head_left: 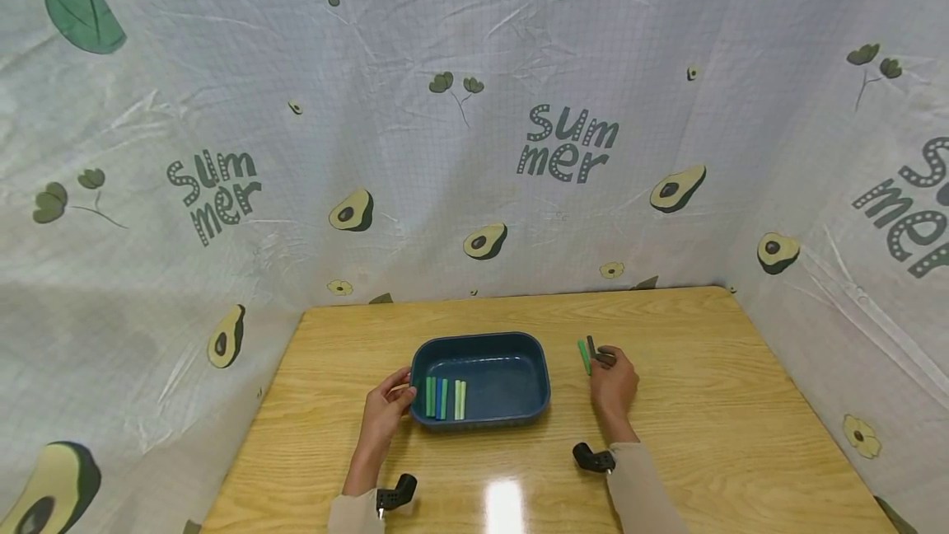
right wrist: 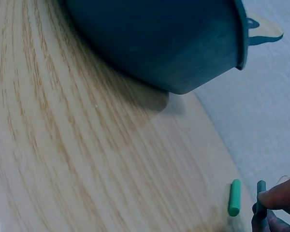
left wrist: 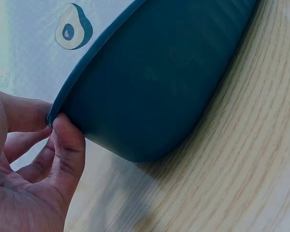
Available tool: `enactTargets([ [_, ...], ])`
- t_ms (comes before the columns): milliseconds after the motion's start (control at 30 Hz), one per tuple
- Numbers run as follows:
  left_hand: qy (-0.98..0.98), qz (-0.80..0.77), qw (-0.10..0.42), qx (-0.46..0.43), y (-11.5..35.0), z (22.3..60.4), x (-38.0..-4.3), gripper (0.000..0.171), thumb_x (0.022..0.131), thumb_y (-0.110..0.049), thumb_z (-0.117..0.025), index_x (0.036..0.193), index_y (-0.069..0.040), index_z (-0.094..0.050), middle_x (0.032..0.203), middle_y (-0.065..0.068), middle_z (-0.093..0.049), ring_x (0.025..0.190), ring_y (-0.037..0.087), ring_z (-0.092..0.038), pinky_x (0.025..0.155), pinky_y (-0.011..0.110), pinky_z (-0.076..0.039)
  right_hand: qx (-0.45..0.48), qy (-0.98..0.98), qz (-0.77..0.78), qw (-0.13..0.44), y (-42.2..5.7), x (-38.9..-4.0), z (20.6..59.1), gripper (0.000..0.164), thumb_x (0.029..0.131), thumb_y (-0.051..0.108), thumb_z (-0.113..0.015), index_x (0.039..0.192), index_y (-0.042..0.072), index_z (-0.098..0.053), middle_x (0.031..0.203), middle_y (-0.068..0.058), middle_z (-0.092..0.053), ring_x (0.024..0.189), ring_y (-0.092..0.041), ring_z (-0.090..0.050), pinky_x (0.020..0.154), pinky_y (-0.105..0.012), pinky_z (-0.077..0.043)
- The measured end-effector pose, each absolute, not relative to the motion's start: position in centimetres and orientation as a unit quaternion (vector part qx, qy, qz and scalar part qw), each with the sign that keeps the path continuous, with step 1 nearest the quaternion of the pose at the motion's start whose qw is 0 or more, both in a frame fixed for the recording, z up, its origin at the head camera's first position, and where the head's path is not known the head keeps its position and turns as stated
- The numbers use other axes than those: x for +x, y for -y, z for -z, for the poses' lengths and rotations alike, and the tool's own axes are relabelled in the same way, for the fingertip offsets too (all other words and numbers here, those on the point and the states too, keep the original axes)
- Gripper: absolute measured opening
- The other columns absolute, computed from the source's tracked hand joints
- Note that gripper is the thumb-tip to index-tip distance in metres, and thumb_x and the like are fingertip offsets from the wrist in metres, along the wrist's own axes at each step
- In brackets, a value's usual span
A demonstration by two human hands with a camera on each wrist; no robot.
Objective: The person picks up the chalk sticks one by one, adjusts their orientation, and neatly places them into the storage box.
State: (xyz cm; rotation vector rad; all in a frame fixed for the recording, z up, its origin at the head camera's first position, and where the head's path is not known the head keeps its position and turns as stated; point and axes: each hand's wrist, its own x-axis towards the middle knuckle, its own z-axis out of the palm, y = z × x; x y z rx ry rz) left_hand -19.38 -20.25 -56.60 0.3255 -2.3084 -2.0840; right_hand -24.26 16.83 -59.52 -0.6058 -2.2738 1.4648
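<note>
A dark teal rectangular tray [head_left: 511, 417] stands on the table. Along its left end, several crayon-like sticks [head_left: 442, 399] in greens, blue and pale green lie side by side. My left hand [head_left: 385, 412] pinches the tray's left rim between thumb and finger, also plain in the left wrist view. To the right of the tray, my right hand [head_left: 615, 377] pinches a dark green stick [right wrist: 261, 187] between thumb and fingers. Another dark shape shows at the fingers, partly hidden. Just left of that hand lies a bright green stick [head_left: 584, 357].
The wooden table [head_left: 712, 402] reaches back to a hanging white sheet [head_left: 415, 138] printed with avocados, leaves and lettering. More sheet hangs at both sides. Each wrist carries a small black camera [head_left: 593, 458].
</note>
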Motion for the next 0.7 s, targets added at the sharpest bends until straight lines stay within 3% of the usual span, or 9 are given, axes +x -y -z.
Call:
enactTargets([
  [267,0.737,0.668,0.003,0.103,20.3,56.7,-19.4,0.044,0.095,0.001,-0.058,0.139,0.001,-0.052,0.131,0.025,-0.053,0.087,0.001,-0.058,0.067,0.020,-0.051,-0.204,0.803,-0.537,0.158,-17.5,-23.5,58.5,0.034,0.089,0.007,-0.059,0.123,0.001,-0.063,0.112,-0.024,-0.070,0.101,-0.040,-0.068,0.083,-0.050,-0.053],
  [400,0.735,0.670,0.002,0.105,20.4,56.8,-19.4,0.044,0.095,0.001,-0.058,0.138,0.000,-0.053,0.130,0.023,-0.053,0.087,0.002,-0.058,0.068,0.020,-0.051,-0.197,0.800,-0.554,0.121,-18.1,-23.3,57.9,0.035,0.091,0.008,-0.060,0.125,0.001,-0.062,0.115,-0.026,-0.069,0.100,-0.039,-0.068,0.076,-0.038,-0.054],
  [533,0.734,0.671,0.006,0.101,20.4,56.8,-19.3,0.043,0.095,0.001,-0.058,0.138,0.002,-0.053,0.129,0.024,-0.053,0.086,0.002,-0.058,0.067,0.020,-0.051,-0.192,0.777,-0.594,0.080,-18.7,-23.2,57.6,0.037,0.091,0.007,-0.062,0.127,0.000,-0.060,0.119,-0.027,-0.067,0.089,-0.024,-0.070,0.070,-0.027,-0.054],
  [600,0.732,0.674,0.006,0.098,20.4,56.7,-19.3,0.044,0.095,0.001,-0.059,0.138,0.003,-0.052,0.130,0.025,-0.052,0.085,0.002,-0.058,0.066,0.020,-0.051,-0.190,0.763,-0.615,0.060,-18.9,-23.2,57.5,0.038,0.092,0.007,-0.062,0.129,-0.001,-0.059,0.121,-0.027,-0.065,0.085,-0.012,-0.068,0.074,-0.028,-0.056],
  [700,0.727,0.680,-0.001,0.098,20.4,56.2,-19.1,0.045,0.095,0.002,-0.058,0.139,0.003,-0.051,0.131,0.026,-0.051,0.086,0.002,-0.058,0.066,0.020,-0.051,-0.184,0.751,-0.633,0.037,-19.0,-23.1,57.4,0.040,0.093,0.008,-0.062,0.132,0.000,-0.056,0.127,-0.027,-0.062,0.088,-0.005,-0.065,0.085,-0.033,-0.056],
])
